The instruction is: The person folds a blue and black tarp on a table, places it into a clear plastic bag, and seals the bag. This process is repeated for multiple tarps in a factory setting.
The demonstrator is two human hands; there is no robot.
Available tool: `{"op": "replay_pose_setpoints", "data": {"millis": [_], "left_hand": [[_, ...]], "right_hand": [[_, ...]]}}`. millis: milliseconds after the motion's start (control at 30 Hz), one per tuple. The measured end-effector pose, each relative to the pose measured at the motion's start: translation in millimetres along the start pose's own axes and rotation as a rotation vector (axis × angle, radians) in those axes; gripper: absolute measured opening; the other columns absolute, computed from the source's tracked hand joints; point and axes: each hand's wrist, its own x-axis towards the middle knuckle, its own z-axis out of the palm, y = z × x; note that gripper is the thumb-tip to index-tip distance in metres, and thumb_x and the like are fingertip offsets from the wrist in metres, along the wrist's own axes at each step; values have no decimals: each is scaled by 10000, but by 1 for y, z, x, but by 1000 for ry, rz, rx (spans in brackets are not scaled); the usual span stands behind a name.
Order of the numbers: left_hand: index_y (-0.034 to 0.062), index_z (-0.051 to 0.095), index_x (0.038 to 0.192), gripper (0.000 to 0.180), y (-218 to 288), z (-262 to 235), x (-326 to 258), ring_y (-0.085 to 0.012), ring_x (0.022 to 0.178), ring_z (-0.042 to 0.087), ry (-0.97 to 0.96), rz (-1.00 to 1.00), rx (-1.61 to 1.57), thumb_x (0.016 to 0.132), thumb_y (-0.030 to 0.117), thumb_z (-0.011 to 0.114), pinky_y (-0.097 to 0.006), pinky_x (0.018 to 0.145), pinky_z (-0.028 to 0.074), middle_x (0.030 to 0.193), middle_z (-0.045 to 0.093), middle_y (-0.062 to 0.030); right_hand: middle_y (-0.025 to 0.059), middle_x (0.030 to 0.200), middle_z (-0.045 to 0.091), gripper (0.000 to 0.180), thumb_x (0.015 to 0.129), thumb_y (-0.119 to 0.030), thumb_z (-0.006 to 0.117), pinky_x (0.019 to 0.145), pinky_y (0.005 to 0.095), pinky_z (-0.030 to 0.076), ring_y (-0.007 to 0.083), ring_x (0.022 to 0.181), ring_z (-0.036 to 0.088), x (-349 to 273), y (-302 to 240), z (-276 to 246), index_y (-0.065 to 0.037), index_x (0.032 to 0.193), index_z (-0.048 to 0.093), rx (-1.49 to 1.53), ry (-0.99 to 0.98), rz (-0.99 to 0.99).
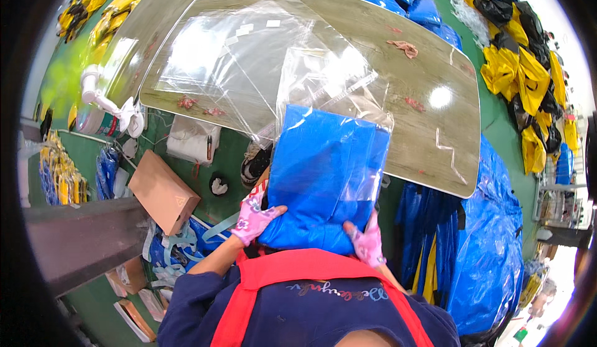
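A folded blue garment (323,173) stands upright against my chest, its upper half inside a clear plastic bag (333,92) that rises over the table edge. My left hand (254,217), in a pink patterned glove, grips the garment's lower left corner. My right hand (365,241), gloved the same way, holds its lower right edge. Both hands press the bundle from below.
A wooden table (429,129) carries a stack of clear bags (224,55) and small red scraps. Blue garments (410,2) and yellow-black ones (522,73) lie beyond it. A blue sack (485,241) is at my right, a cardboard box (163,191) and tape dispenser (106,107) at left.
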Motion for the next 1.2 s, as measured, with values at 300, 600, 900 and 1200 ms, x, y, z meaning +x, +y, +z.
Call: {"op": "replay_pose_setpoints", "data": {"millis": [300,600,900,1200], "left_hand": [[-30,382,1402,706,61,-62,104,-223,1150,537,-299,-147,-613,896,373,663,-356,1005,415,1315,529,-163],[-5,501,1290,557,91,-41,94,-204,1054,591,-261,-117,-526,854,256,730,-323,857,522,1221,591,-129],[7,481,1332,545,88,-43,100,-186,994,615,29,36,-512,929,348,616,-328,866,506,1164,627,-110],[2,291,1453,843,17,-23,-1,-264,1282,448,-313,102,-250,804,275,755,-369,1076,351,1398,458,-160]], "right_hand": [[154,1181,639,593,864,-296,692,862,348,506,205,1032,619,92,-64,-75,8,1325,475,-221,10,-41],[87,1285,593,674,842,-322,747,1049,340,391,187,1192,525,45,-61,-40,-14,1376,475,273,-650,123],[23,1081,670,402,877,-283,724,882,290,472,97,966,579,44,-61,-32,-30,1179,643,400,-312,158],[87,1162,637,487,917,-227,669,918,280,460,137,1026,585,37,-18,-20,11,1303,494,374,-117,17]]}}
